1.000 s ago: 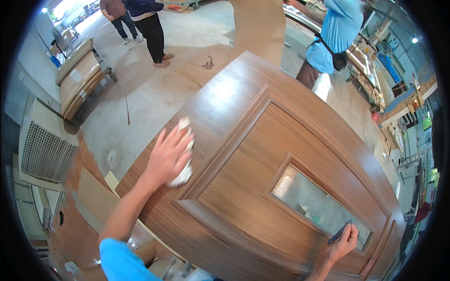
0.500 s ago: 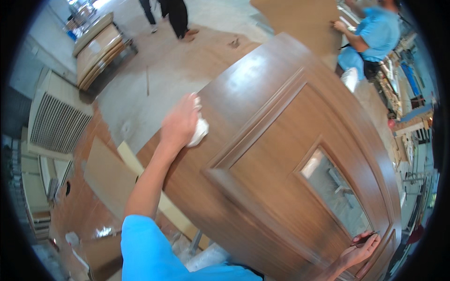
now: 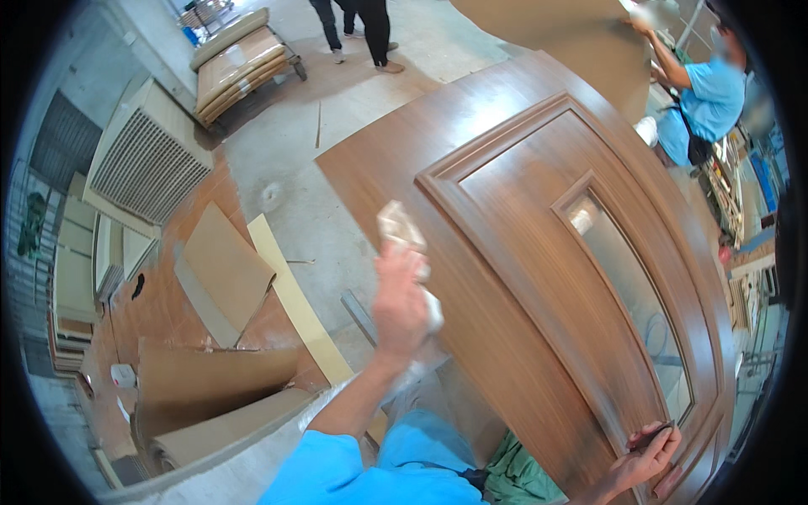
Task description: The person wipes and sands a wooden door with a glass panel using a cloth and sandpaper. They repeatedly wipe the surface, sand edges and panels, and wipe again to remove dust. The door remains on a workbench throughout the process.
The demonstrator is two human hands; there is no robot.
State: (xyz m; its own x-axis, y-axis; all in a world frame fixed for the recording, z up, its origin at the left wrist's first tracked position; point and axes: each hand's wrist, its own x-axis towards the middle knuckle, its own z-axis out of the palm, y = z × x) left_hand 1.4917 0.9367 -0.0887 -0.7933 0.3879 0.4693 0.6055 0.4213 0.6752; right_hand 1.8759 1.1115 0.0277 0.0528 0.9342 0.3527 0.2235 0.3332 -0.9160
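Note:
A large brown wood-grain door (image 3: pixel 370 168) lies in front of me, with raised moulding and a narrow glass pane (image 3: pixel 623 273) set in it. At its left edge is my left hand (image 3: pixel 399 307), smeared by motion but closed round a crumpled white cloth (image 3: pixel 399 227). Whether the cloth touches the door there, I cannot tell. My right hand (image 3: pixel 648 461) is by the lower end of the pane, fingers bent round a small dark, flat thing (image 3: pixel 651 436) whose kind I cannot make out.
Brown cardboard sheets (image 3: pixel 227 269) and a pale strip (image 3: pixel 295 303) lie on the floor at left. A loaded cart (image 3: pixel 240 63) and a slatted panel stack (image 3: pixel 151 156) stand farther off. A co-worker in blue (image 3: pixel 711 101) is at far right beside a brown board (image 3: pixel 572 42); another person's legs (image 3: pixel 374 34) show at the back.
My left hand has drawn the cloth nearer to me along the door's left edge. My view has shifted left, showing more of the floor. The right hand stays near the pane.

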